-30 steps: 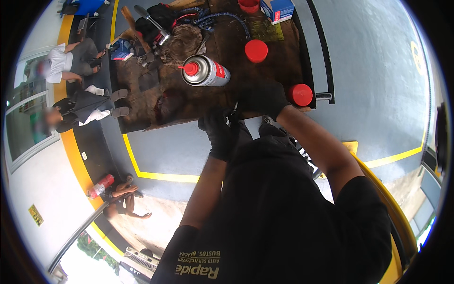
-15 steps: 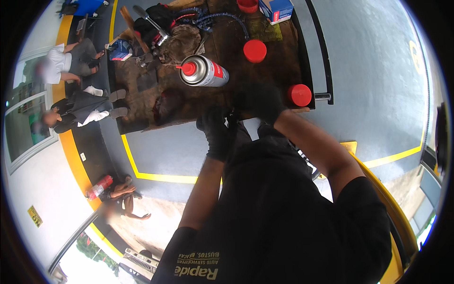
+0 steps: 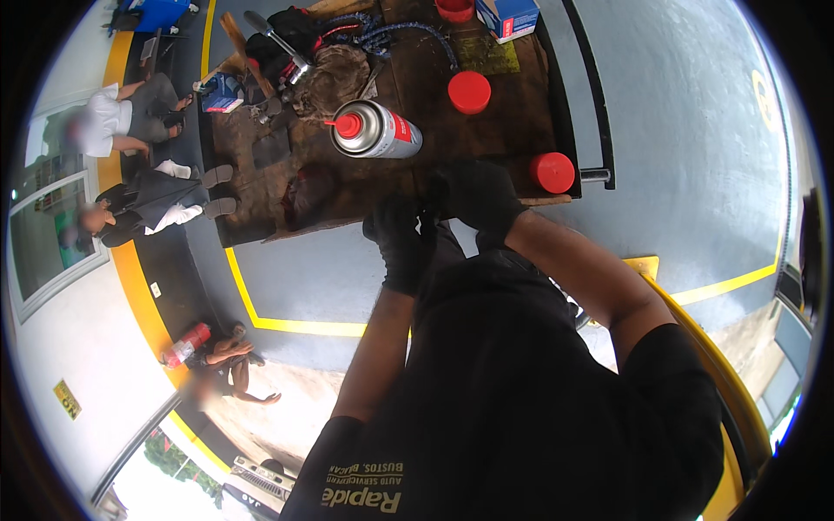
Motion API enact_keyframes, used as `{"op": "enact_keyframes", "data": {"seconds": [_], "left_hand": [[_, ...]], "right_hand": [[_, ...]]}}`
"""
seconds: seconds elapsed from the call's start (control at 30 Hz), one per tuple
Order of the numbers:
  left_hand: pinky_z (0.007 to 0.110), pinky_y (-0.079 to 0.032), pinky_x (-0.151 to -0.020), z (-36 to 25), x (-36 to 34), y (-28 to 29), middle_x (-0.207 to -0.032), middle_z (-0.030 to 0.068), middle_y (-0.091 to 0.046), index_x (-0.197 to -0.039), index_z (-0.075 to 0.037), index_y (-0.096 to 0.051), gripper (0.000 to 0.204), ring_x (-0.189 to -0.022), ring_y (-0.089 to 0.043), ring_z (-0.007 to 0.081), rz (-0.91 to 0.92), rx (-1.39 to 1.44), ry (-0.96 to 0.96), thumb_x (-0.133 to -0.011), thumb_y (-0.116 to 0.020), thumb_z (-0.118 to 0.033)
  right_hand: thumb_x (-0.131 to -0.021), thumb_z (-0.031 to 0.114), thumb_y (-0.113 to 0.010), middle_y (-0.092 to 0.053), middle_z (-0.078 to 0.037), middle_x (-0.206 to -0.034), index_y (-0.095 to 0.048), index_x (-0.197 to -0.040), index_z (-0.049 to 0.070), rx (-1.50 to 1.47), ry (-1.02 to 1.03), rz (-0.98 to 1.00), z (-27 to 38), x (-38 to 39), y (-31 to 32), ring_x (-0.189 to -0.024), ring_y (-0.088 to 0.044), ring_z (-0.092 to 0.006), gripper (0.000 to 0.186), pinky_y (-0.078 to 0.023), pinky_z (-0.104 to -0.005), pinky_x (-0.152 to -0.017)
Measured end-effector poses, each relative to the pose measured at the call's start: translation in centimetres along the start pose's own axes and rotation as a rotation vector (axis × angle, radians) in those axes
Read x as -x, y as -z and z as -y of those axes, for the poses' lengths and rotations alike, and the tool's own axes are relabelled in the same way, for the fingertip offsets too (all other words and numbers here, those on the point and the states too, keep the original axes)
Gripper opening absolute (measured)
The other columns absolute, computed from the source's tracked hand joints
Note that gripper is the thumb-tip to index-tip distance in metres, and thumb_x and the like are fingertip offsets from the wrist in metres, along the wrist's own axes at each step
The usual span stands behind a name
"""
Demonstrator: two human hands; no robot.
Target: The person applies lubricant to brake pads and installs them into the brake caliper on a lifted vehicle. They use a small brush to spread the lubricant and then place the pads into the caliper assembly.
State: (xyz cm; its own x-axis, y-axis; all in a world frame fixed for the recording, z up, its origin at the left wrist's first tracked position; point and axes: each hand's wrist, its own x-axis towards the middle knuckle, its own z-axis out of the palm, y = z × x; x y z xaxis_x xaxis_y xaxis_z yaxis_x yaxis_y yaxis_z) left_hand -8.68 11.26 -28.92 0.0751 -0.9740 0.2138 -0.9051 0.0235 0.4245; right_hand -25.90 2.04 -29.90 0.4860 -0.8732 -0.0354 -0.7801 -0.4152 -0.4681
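1. Find the black-gloved left hand [image 3: 401, 243] and right hand [image 3: 478, 195] brought together at the fingertips, in view across the near edge of the table [image 3: 512, 139].
2. Note fingers curled in on both; cannot tell whether either grip is closed on anything, with black against black hiding the detail.
3. Look between those fingertips for the work; see only a small pale fleck [image 3: 419, 228] there, too small to name.
4. For such close fingerwork, probably best to steady with the left, make small, slow movements with the right, and tilt the wrists for a clearer look.
5. Better to work well inside the table's near edge, likely sparing any dropped piece a fall to the floor [image 3: 300, 282].
6. Mind the spray can [image 3: 391, 137], standing just beyond the hands; avoid a careless forward reach.
7. Watch the red cap [image 3: 552, 174] by the right-hand edge, probably easy to brush off.
8. Use the bare table between can and cap as open room; expect less at far left, crowded with a cloth [image 3: 334, 80] and a ratchet [image 3: 278, 39].
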Motion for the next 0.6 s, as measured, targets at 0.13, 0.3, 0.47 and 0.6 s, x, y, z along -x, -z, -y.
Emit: {"op": "enact_keyframes", "data": {"seconds": [0.13,0.3,0.47,0.6], "left_hand": [[0.049,-0.038,-0.097,-0.3,0.4,0.4,-0.111,0.0071,-0.065,-0.11,-0.011,-0.066,0.032,-0.113,-0.059,0.0323,0.013,0.022,0.007,-0.084,-0.082,-0.019],[0.05,-0.038,-0.099,-0.7,0.4,0.3,-0.111,0.0059,-0.066,-0.112,-0.013,-0.067,0.032,-0.113,-0.06,0.031,-0.08,0.048,-0.034,-0.084,-0.081,-0.017],[0.049,-0.038,-0.098,-0.2,0.7,0.3,-0.111,0.006,-0.066,-0.111,-0.014,-0.068,0.03,-0.113,-0.06,0.0306,-0.007,0.009,-0.004,-0.084,-0.08,-0.017],[0.048,-0.039,-0.097,-0.9,0.0,1.1,-0.11,0.0059,-0.067,-0.109,-0.014,-0.069,0.026,-0.111,-0.06,0.0307,0.027,0.043,0.03,-0.086,-0.079,-0.018]], "right_hand": [[-0.092,0.05,-0.073,-0.079,-0.004,-0.1,-0.081,-0.107,0.027,0.024,0.069,0.1,0.0,-2.1,4.1,-0.091,-0.079,-0.0264,0.029,-0.063,-0.0454,-0.075],[-0.088,0.045,-0.076,-0.078,-0.006,-0.096,-0.081,-0.104,0.024,0.013,0.049,0.068,-0.6,-1.9,2.8,-0.09,-0.078,-0.0291,0.027,-0.062,-0.0464,-0.073],[-0.08,0.046,-0.08,-0.079,-0.009,-0.094,-0.082,-0.102,0.021,-0.122,0.084,0.174,0.0,-2.0,3.3,-0.09,-0.078,-0.0319,0.033,-0.062,-0.0464,-0.076],[-0.075,0.052,-0.083,-0.079,-0.011,-0.093,-0.081,-0.104,0.016,-0.046,-0.053,0.138,1.4,-1.0,3.5,-0.09,-0.078,-0.0324,0.046,-0.062,-0.0454,-0.081]]}}
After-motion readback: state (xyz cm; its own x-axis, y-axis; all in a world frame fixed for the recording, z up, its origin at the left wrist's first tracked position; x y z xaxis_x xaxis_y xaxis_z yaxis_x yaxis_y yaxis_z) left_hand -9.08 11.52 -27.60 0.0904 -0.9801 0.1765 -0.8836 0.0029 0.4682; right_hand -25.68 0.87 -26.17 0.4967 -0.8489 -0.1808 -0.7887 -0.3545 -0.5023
